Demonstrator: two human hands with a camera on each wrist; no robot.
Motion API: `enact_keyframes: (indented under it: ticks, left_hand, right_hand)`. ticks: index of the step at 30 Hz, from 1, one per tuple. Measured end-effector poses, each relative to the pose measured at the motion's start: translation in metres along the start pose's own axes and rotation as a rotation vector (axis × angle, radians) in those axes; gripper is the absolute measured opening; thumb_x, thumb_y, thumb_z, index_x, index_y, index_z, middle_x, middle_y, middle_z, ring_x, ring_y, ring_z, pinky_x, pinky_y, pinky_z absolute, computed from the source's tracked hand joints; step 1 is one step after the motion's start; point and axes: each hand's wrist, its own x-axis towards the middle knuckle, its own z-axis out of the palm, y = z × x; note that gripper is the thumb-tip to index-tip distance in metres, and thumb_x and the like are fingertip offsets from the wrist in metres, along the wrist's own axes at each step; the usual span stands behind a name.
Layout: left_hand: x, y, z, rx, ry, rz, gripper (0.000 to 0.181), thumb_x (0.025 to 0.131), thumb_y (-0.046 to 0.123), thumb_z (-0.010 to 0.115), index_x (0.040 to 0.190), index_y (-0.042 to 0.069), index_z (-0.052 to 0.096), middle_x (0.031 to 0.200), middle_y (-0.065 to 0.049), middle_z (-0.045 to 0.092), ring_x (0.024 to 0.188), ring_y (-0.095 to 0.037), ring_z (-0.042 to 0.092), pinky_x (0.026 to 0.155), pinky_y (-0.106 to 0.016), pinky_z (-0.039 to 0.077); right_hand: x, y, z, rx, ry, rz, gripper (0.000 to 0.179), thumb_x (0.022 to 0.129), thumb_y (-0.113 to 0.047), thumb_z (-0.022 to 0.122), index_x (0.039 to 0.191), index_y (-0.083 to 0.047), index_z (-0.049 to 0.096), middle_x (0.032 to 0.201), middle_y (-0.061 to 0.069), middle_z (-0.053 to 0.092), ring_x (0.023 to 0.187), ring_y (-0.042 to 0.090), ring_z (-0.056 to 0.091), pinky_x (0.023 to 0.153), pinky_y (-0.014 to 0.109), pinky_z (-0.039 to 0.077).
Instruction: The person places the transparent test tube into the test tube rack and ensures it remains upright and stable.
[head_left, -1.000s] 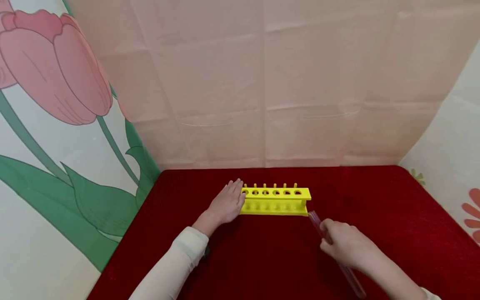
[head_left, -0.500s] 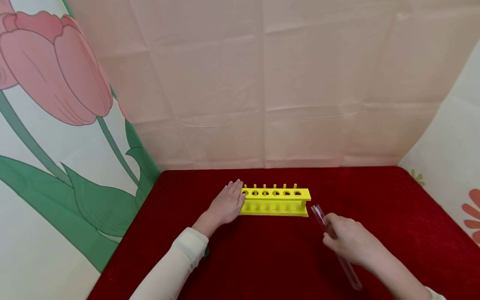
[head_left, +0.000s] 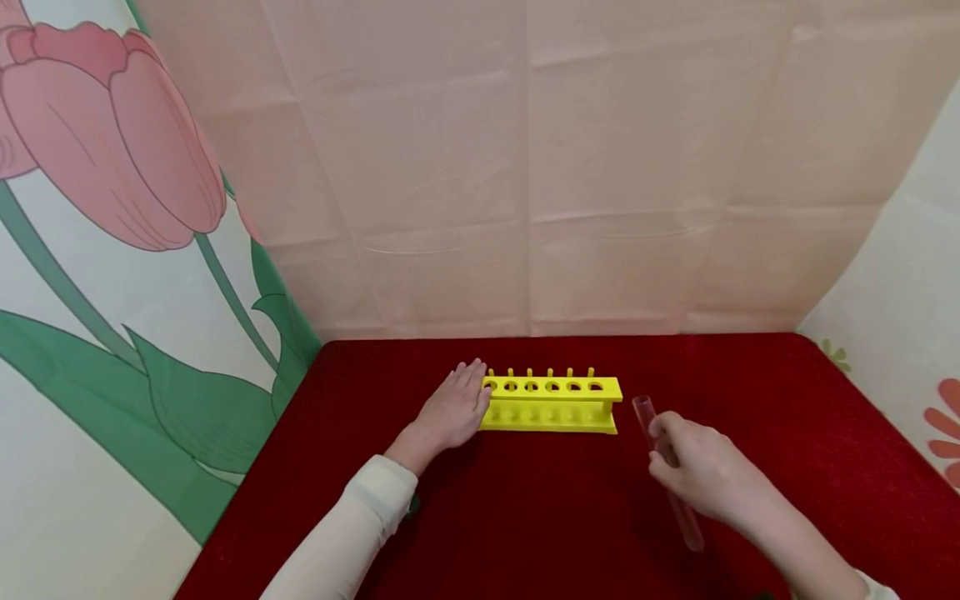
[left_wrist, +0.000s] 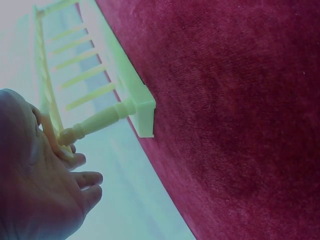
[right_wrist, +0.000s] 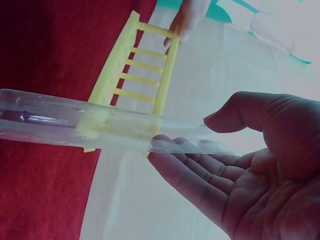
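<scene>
Right hand [head_left: 701, 468] pinches clear tube [right_wrist: 110, 127]: likely light, stiff, slick; grip mid-length. Left hand [head_left: 450, 408] straight-fingered against rack [head_left: 543, 412].

A bright yellow rack [head_left: 540, 397] stands out at centre against a deep red tablecloth [head_left: 525, 517], with a clear, faintly pink tube [head_left: 685, 522] at lower right and a cream sleeve [head_left: 341, 529] at lower left. A plain beige-pink sheet [head_left: 525, 167] fills the top centre. White cloth [head_left: 45, 500] at far left bears a large pink tulip [head_left: 127, 150] with green leaves [head_left: 202, 408]; a white drape [head_left: 926, 250] at far right shows coral petals [head_left: 947, 421] and a yellow-green flower [head_left: 835, 354].
</scene>
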Motion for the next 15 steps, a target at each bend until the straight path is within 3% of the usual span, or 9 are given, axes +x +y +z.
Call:
enact_keyframes:
  ticks: [11,15]
  left_hand:
    - [0.0015,-0.0010,0.0007,-0.001,-0.002,-0.003,0.061,0.112,0.040,0.017,0.162,0.005,0.016,0.170,-0.009,0.015,0.156,-0.029,0.012,0.126,-0.040,0.014]
    - [0.0014,-0.0008,0.0006,-0.001,-0.002,-0.007,0.061,0.112,0.040,0.018,0.163,0.006,0.016,0.170,-0.008,0.015,0.157,-0.028,0.011,0.126,-0.040,0.013]
  right_hand:
    - [0.0024,-0.0022,-0.0049,-0.059,0.156,-0.088,0.021,0.089,-0.010,0.070,0.105,-0.004,0.057,0.082,0.000,0.062,0.067,0.014,0.053,0.054,0.026,0.046]
    - [0.0050,-0.0027,-0.0069,-0.059,0.235,-0.119,0.022,0.088,-0.009,0.071,0.104,-0.003,0.057,0.083,0.001,0.064,0.071,0.016,0.059,0.057,0.030,0.051]
